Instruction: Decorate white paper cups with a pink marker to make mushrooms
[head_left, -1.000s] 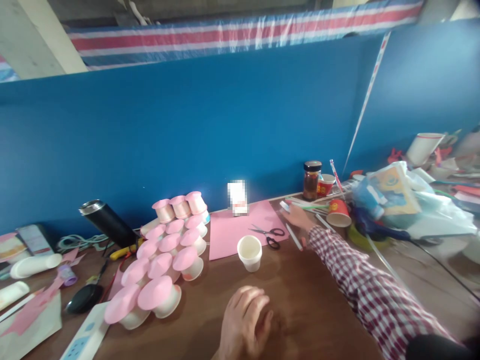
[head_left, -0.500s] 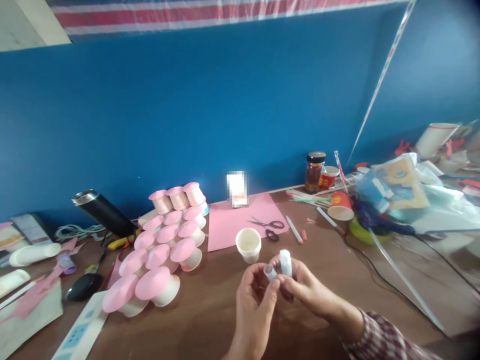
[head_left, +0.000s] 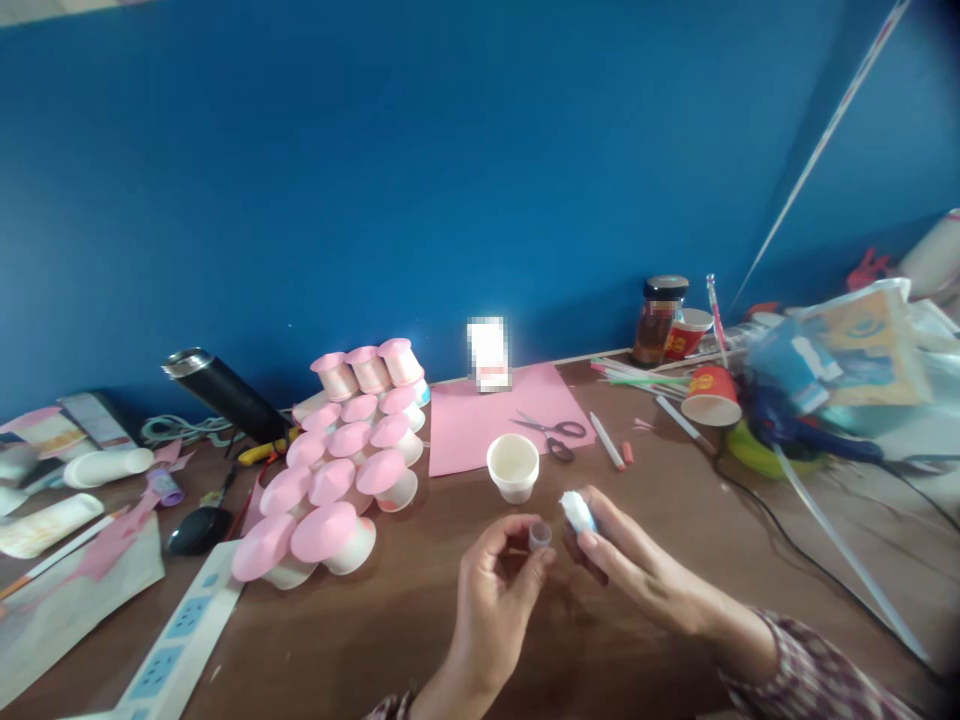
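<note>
Between the thumb and fingers of my left hand (head_left: 491,595) is a small translucent cap (head_left: 540,536), its hollow end facing up. My right hand (head_left: 649,575) is closed around a glue stick (head_left: 577,511); the ragged white glue sticks out at the top and a bit of blue label shows below. Cap and stick are apart. Just beyond my hands a white paper cup (head_left: 513,468) stands upright, touched by neither hand.
Several paper cups topped with pink discs (head_left: 324,530) stand in rows at the left. Behind the white cup, scissors (head_left: 555,430) lie on pink paper (head_left: 472,425). A power strip (head_left: 169,640) is front left; a jar (head_left: 660,320), red cups (head_left: 711,395) and plastic bags (head_left: 862,350) fill the right.
My hands have moved apart, separating the cap from the glue stick. The glue stick now tilts to the left. The whole view has shifted slightly.
</note>
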